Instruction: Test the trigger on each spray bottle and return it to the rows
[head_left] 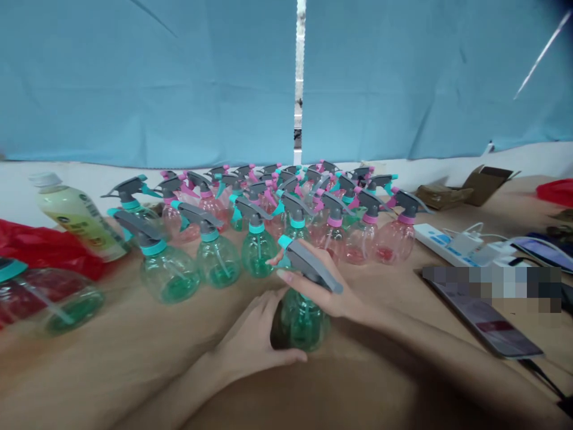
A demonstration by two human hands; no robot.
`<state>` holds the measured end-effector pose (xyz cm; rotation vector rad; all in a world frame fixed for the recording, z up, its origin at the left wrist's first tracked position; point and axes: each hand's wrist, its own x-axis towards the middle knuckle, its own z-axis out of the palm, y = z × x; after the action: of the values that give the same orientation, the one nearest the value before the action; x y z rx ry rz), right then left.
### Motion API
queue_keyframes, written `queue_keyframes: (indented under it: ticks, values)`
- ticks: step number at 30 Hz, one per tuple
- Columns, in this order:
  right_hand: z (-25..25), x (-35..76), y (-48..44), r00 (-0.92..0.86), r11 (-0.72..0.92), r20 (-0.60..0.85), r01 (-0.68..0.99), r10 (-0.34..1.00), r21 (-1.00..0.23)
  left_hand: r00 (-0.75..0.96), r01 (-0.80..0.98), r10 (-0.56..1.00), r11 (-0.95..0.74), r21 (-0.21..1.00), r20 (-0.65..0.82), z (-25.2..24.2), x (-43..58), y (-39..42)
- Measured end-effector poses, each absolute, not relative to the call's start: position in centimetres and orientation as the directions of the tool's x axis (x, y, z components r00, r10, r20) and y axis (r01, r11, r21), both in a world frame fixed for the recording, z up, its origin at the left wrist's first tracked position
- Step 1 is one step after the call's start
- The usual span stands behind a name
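Note:
A green spray bottle (307, 325) with a grey and turquoise trigger head stands upright on the table in front of me. My left hand (250, 334) curves around the left side of its round body, thumb in front and fingertips hidden behind. Wrapped around its neck just under the grey trigger head is my right hand (329, 283), index finger and thumb toward the left. Right behind it are more bottles of the same kind, among them a green spray bottle (260, 254) and a pink spray bottle (358, 242).
Several pink and green spray bottles fill the table's back. On the left are a tilted drink bottle (83, 218), a red plastic bag (54, 242) and another green sprayer (49, 301). A phone (487, 322), a power strip (441, 242) and an open cardboard box (486, 185) lie right.

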<state>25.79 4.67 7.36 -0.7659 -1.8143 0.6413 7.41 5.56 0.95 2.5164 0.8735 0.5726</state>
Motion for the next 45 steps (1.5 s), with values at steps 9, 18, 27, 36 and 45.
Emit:
queue_keyframes:
  ticks: [9,18,27,36,45]
  values:
    - [6.8,27.7,7.3,-0.160,0.585,0.564,0.156,0.810,-0.796,0.702,0.617,0.676,-0.734,0.282,0.225,-0.4,5.1,7.2]
    - [6.1,27.4,7.2,-0.172,0.511,0.485,0.174,0.858,-0.842,0.718,0.615,0.659,-0.751,0.239,0.224,-0.3,5.4,7.1]
    - [5.5,26.7,7.0,-0.167,0.523,0.504,0.092,0.847,-0.848,0.712,0.605,0.653,-0.758,0.245,0.260,-0.3,5.5,7.1]
    - [5.6,27.2,6.9,-0.238,0.481,0.455,0.066,0.858,-0.874,0.713,0.607,0.652,-0.758,0.241,0.258,-0.5,5.5,7.1]
    - [6.4,27.1,6.5,-0.242,0.439,0.404,0.111,0.882,-0.892,0.702,0.613,0.666,-0.745,0.261,0.252,-0.5,5.5,7.0]
